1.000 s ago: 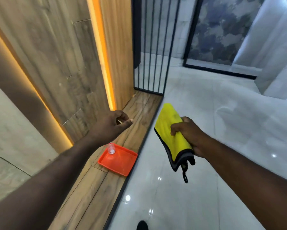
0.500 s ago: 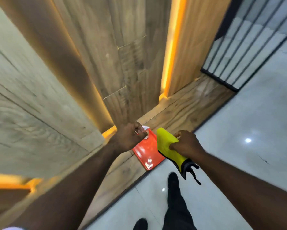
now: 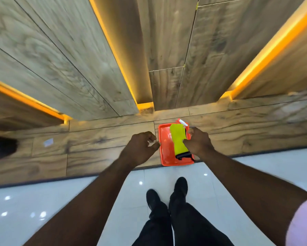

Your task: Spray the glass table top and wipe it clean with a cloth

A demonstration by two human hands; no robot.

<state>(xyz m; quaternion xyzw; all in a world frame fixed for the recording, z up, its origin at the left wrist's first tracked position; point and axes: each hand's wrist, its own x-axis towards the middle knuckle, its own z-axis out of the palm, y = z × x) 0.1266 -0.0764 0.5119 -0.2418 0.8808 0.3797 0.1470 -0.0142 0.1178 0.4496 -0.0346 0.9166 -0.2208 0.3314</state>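
My right hand (image 3: 199, 143) grips a yellow cloth (image 3: 178, 139) with a black edge, holding it just over an orange tray (image 3: 166, 157). The tray lies on a wooden floor strip at the foot of a wood-panelled wall. At the tray's far edge the white nozzle of a spray bottle (image 3: 183, 123) pokes out; the cloth hides the rest of the bottle. My left hand (image 3: 140, 148) hovers just left of the tray with its fingers loosely curled and nothing in them. No glass table top is in view.
Wood wall panels (image 3: 166, 50) with lit orange strips rise right behind the tray. Glossy white floor tiles (image 3: 60, 201) lie on my side. My legs and black shoes (image 3: 166, 197) stand just short of the tray. A dark object (image 3: 0, 148) sits at the far left.
The view has swung down and left until it faces the wall and tray. My right hand has brought the cloth over the tray. My left hand has moved off to the tray's left side.
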